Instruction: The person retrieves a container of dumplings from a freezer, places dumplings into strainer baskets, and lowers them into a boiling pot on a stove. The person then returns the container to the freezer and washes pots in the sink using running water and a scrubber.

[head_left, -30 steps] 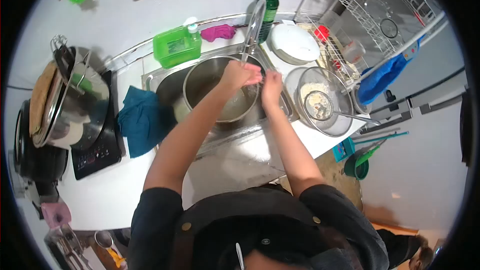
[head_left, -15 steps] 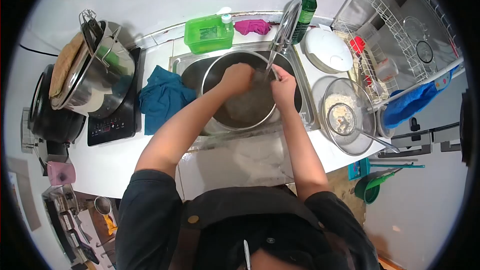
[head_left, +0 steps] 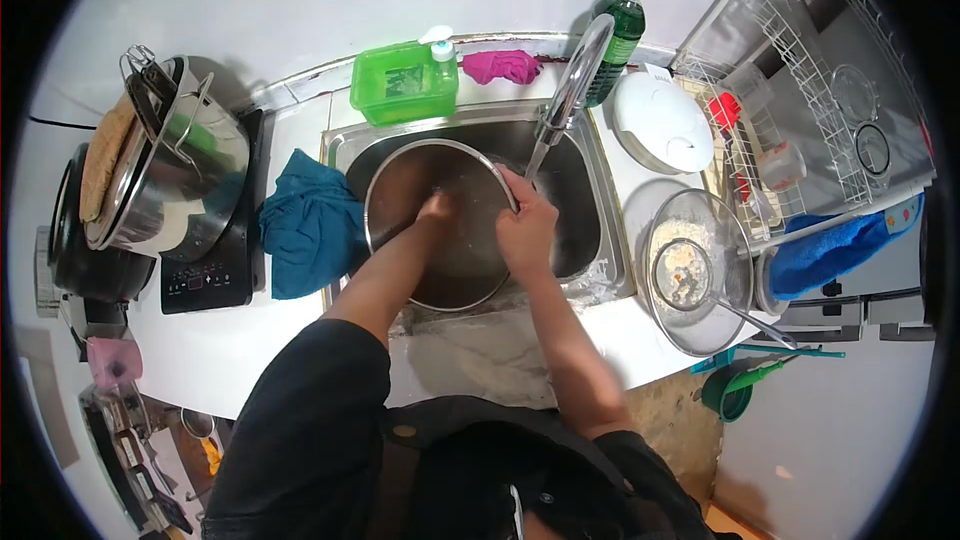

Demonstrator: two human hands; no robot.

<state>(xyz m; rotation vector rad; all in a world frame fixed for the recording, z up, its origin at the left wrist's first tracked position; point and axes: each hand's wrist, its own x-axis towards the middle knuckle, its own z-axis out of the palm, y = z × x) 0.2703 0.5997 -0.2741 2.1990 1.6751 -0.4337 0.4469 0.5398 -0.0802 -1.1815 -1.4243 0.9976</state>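
A large round metal pot (head_left: 398,180) sits tilted in the sink (head_left: 610,230), with cloudy water inside. My right hand (head_left: 528,225) is closed around the pot's right rim, thumb and fingers on either side of the wall. Deep inside the pot is my left hand (head_left: 437,208), smeared by motion and partly hidden, so its fingers cannot be made out. Water runs from the faucet (head_left: 575,80) just right of the pot, past its rim and into the sink.
Behind the sink stand a green tub (head_left: 395,100), a pink cloth (head_left: 500,67) and a green soap bottle (head_left: 622,30). A teal cloth (head_left: 312,225) lies left. On the right are a white lidded dish (head_left: 660,120), a strainer (head_left: 685,275) on a bowl and a dish rack (head_left: 750,150).
The pot has shifted left and toward me, out from under the faucet's stream. My right hand moved with its rim; my left hand has gone lower into the pot.
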